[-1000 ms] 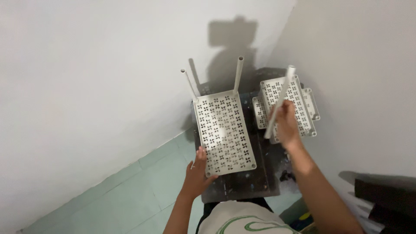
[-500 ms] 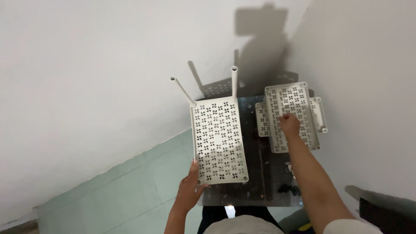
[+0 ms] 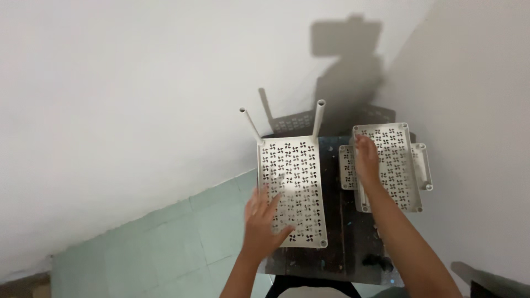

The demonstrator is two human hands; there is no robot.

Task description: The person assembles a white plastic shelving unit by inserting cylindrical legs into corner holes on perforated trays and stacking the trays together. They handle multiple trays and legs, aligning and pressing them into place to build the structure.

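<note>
A white perforated plastic shelf panel (image 3: 292, 187) lies on a small dark table (image 3: 342, 243), with two white tubes (image 3: 317, 118) standing up at its far corners. My left hand (image 3: 262, 223) rests flat on the panel's near left part, fingers spread. To the right, more white perforated panels (image 3: 395, 165) sit stacked. My right hand (image 3: 367, 160) lies flat on the left part of that stack, holding nothing.
White walls meet in a corner just behind the table, close on the right. Pale green floor tiles (image 3: 154, 243) spread to the left. A dark object (image 3: 491, 284) shows at the bottom right corner.
The white stick my right hand held a second ago is gone from it; the hand now lies flat on the stacked panels. My left hand moved from the panel's edge onto its surface.
</note>
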